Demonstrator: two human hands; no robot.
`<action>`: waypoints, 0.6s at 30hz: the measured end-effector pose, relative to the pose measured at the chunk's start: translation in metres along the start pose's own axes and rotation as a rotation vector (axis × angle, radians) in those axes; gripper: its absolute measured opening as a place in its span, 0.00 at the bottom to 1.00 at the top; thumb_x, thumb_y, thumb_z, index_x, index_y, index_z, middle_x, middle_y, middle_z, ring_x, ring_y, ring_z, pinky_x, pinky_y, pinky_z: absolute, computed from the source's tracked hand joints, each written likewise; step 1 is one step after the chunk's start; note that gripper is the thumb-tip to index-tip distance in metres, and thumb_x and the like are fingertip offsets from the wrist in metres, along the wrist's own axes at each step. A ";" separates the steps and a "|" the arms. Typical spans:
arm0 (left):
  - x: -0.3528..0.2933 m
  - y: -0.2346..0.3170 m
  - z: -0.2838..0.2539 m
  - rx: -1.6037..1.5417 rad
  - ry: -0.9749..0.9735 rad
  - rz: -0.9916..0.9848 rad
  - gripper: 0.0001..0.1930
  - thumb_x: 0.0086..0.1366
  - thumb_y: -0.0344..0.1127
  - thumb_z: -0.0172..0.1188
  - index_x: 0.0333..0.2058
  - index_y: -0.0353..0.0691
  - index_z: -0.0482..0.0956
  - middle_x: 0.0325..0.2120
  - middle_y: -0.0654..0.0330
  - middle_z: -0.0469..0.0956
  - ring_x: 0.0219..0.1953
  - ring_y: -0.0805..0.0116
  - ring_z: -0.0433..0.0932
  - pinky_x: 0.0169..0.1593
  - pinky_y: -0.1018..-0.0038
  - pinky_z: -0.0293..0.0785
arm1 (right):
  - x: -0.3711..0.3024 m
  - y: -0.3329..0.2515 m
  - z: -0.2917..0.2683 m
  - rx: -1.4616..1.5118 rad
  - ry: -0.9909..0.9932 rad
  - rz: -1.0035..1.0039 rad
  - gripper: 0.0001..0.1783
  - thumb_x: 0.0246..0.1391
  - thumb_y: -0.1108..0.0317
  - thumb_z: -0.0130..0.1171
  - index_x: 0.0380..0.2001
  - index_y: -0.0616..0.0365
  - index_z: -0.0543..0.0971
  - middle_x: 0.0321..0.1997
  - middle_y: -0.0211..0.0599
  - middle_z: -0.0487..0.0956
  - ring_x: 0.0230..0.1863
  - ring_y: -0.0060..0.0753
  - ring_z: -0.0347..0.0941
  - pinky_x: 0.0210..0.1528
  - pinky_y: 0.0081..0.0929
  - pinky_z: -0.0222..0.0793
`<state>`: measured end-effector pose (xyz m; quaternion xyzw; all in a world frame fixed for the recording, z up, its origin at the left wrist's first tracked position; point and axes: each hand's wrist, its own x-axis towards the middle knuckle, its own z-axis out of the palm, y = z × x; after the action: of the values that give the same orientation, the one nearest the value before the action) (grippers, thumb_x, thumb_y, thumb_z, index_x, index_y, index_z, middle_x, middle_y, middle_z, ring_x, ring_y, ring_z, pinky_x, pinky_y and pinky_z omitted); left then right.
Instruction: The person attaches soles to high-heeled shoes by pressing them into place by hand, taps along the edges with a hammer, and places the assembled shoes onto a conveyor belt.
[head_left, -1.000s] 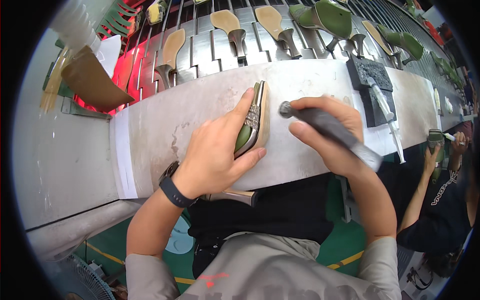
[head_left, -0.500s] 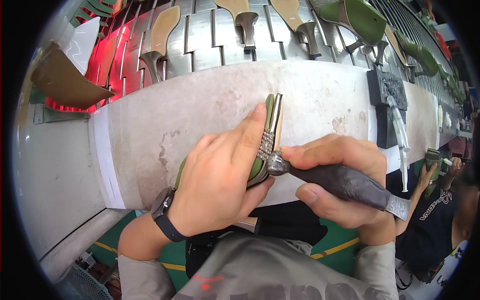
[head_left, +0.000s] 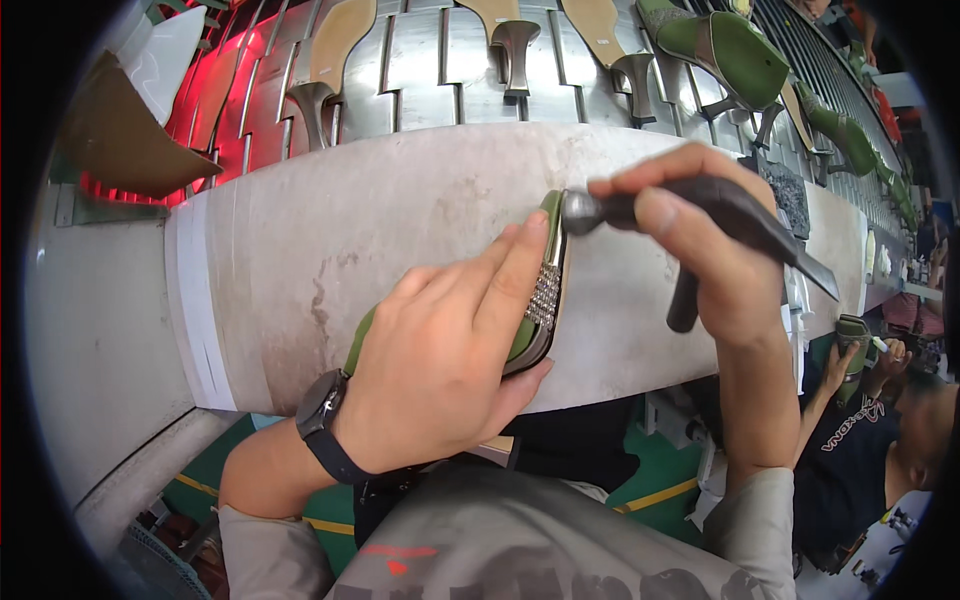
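A green high-heeled shoe (head_left: pixel 527 338) with a glittering rhinestone band (head_left: pixel 542 294) lies on its side on the pale work surface, its toe pointing away from me. My left hand (head_left: pixel 440 330) is wrapped over it and presses it down, fingers along the upper; much of the shoe is hidden under the palm. In my right hand (head_left: pixel 715 225) is a dark hammer (head_left: pixel 735 205), gripped close around its head. The hammer's round metal face is at the shoe's toe end, touching it or very near. Its short handle end sticks out below my fingers.
Soles with heels (head_left: pixel 515 60) and green shoes (head_left: pixel 735 55) lie on a slatted metal conveyor (head_left: pixel 420 70) beyond the work surface (head_left: pixel 270 270). A dark block (head_left: pixel 785 195) sits at the right, partly behind my hand. Farther right, a co-worker (head_left: pixel 865 440) handles another green shoe (head_left: pixel 852 365).
My right hand has moved the hammer away from me, from beside the rhinestone band up to the toe end, and its handle now shows. My left hand still holds the shoe.
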<state>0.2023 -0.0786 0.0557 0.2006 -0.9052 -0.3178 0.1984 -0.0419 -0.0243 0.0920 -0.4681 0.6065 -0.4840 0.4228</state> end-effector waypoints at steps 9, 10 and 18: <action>-0.007 -0.002 0.003 -0.004 0.054 0.025 0.55 0.51 0.31 0.76 0.75 0.27 0.55 0.52 0.40 0.80 0.48 0.40 0.81 0.52 0.56 0.75 | -0.067 0.000 0.030 -0.244 -0.089 -0.406 0.17 0.48 0.75 0.76 0.40 0.69 0.83 0.41 0.52 0.88 0.47 0.48 0.89 0.53 0.40 0.86; -0.008 -0.003 0.003 -0.003 0.054 0.021 0.55 0.51 0.31 0.76 0.75 0.27 0.55 0.52 0.40 0.80 0.48 0.40 0.81 0.52 0.56 0.75 | -0.069 0.001 0.035 -0.268 -0.067 -0.444 0.16 0.48 0.75 0.75 0.40 0.70 0.83 0.41 0.53 0.88 0.46 0.49 0.89 0.52 0.40 0.86; -0.009 -0.002 0.001 0.012 0.060 0.042 0.56 0.49 0.31 0.72 0.76 0.28 0.54 0.49 0.42 0.81 0.47 0.40 0.81 0.53 0.54 0.75 | -0.115 0.017 0.086 -0.363 0.205 -0.489 0.21 0.49 0.74 0.77 0.46 0.69 0.82 0.46 0.58 0.86 0.49 0.57 0.87 0.54 0.42 0.85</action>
<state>0.2102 -0.0752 0.0513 0.1920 -0.9047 -0.3021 0.2309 0.0617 0.0732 0.0676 -0.6166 0.5920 -0.4998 0.1400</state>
